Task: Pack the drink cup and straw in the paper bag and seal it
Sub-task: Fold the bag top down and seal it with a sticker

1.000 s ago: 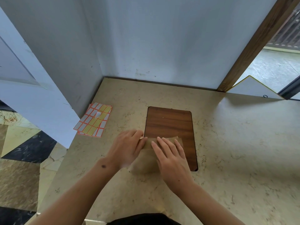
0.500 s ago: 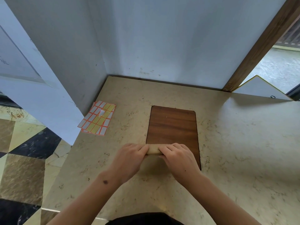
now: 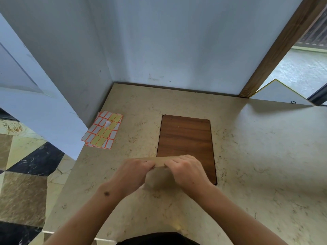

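Observation:
A brown paper bag (image 3: 160, 177) stands on the marble counter (image 3: 247, 165) at the near edge of a dark wooden board (image 3: 185, 137). Its top is folded over into a flat strip. My left hand (image 3: 134, 172) pinches the left end of that folded strip. My right hand (image 3: 187, 170) pinches the right end, fingers curled over the fold. The cup and straw are not visible; the bag's inside is hidden.
A sheet of white and yellow stickers with orange borders (image 3: 103, 130) lies at the counter's left edge by the wall corner. A wooden door frame (image 3: 276, 50) rises at the back right. The counter drops off to a tiled floor (image 3: 23, 174) on the left.
Both hands went from pressing flat on the bag's top to gripping the folded strip at its two ends. The fold now stands higher above the counter.

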